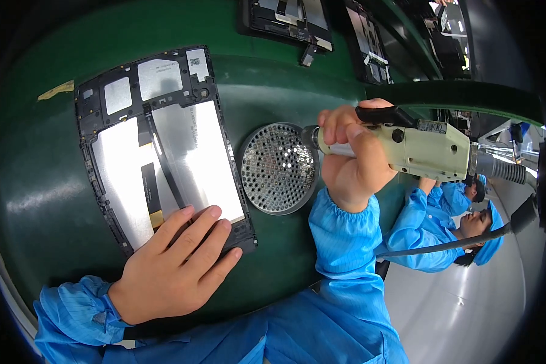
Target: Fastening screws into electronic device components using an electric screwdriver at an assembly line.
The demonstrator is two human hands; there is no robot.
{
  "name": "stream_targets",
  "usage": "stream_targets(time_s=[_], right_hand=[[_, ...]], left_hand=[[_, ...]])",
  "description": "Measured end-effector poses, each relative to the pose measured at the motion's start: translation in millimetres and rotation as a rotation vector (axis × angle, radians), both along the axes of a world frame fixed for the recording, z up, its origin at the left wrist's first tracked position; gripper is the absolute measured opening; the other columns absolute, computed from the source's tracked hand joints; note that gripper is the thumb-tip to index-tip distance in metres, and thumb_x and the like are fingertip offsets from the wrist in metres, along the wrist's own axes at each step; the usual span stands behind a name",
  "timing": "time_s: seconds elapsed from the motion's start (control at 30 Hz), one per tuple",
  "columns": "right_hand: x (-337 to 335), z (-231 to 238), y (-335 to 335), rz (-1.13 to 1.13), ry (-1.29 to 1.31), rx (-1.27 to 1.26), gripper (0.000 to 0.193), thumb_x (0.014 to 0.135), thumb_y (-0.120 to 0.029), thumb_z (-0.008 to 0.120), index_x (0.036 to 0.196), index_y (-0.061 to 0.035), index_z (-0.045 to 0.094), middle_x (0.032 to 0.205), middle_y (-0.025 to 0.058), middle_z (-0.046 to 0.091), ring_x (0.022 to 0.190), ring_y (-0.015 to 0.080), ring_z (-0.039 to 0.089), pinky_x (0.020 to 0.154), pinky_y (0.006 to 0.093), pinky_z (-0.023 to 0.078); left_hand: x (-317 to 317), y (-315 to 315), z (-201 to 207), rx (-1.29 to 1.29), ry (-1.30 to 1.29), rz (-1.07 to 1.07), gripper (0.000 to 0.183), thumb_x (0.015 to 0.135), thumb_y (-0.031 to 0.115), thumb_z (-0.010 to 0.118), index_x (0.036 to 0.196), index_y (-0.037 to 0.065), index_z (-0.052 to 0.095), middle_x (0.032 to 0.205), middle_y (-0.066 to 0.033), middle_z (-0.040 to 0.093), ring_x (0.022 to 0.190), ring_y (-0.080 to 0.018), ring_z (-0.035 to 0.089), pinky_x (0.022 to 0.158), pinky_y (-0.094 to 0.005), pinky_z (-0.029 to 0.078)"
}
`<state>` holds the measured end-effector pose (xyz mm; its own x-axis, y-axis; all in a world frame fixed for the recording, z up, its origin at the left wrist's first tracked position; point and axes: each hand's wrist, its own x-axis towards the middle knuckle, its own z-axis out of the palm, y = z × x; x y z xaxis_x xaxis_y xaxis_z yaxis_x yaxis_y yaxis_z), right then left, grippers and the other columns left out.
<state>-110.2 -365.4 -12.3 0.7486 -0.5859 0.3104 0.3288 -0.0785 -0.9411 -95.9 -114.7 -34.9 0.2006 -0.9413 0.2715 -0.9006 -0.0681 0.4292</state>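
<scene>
My left hand (170,273) lies with its fingers spread over the near end of an opened tablet (194,145). The tablet has a black frame, silver panels and a dark flat cable (158,145) running down its middle. My right hand (358,151) is wrapped round a cream-coloured electric screwdriver (431,148) with a black lever. The tool's nose points left, at the right rim of a round metal tray (279,173) dotted with small spots. Whether these are holes or screws, I cannot tell, and the bit's tip cannot be made out.
A strip of yellowish tape (56,91) sticks to the green work surface (36,200). Other opened devices (291,21) lie at the far side. A hose (509,171) runs from the screwdriver's back. At the right, co-workers in blue (431,224) sit beyond a dark cable (437,247).
</scene>
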Motion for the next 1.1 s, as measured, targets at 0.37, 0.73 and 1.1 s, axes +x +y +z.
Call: stream_targets(time_s=[0.37, 0.73, 1.1], right_hand=[[2.4, -4.4, -1.9, 0.017, -0.088, 0.025, 0.027, 0.075, 0.009, 0.049, 0.101, 0.002, 0.05, 0.067, 0.0111, 0.054, 0.055, 0.0184, 0.05, 0.062, 0.0392, 0.048], [-1.1, -1.8, -3.5, 0.045, -0.052, -0.008, 0.03, 0.075, -0.003, 0.05, 0.105, -0.0007, 0.05, 0.065, 0.0104, 0.05, 0.061, 0.0216, 0.048, 0.068, 0.0441, 0.042], [-6.2, 1.1, -5.0, 0.023, -0.043, -0.031, 0.029, 0.075, -0.002, 0.05, 0.104, -0.0009, 0.051, 0.066, 0.0105, 0.05, 0.061, 0.0215, 0.048, 0.068, 0.0439, 0.042]], left_hand=[[3.3, 0.9, 0.7, -0.015, 0.024, 0.002, 0.027, 0.076, 0.016, 0.059, 0.101, 0.013, 0.068, 0.116, -0.0176, 0.059, 0.116, -0.0345, 0.053, 0.101, -0.0473, 0.038], [3.9, -0.3, -0.3, -0.013, 0.017, -0.011, 0.028, 0.077, 0.016, 0.059, 0.103, 0.013, 0.067, 0.116, -0.0173, 0.059, 0.117, -0.0344, 0.053, 0.101, -0.0469, 0.039], [-1.6, -4.1, 1.9, -0.042, 0.009, 0.005, 0.024, 0.078, 0.015, 0.06, 0.1, 0.012, 0.068, 0.114, -0.0176, 0.06, 0.115, -0.0338, 0.054, 0.1, -0.0469, 0.039]])
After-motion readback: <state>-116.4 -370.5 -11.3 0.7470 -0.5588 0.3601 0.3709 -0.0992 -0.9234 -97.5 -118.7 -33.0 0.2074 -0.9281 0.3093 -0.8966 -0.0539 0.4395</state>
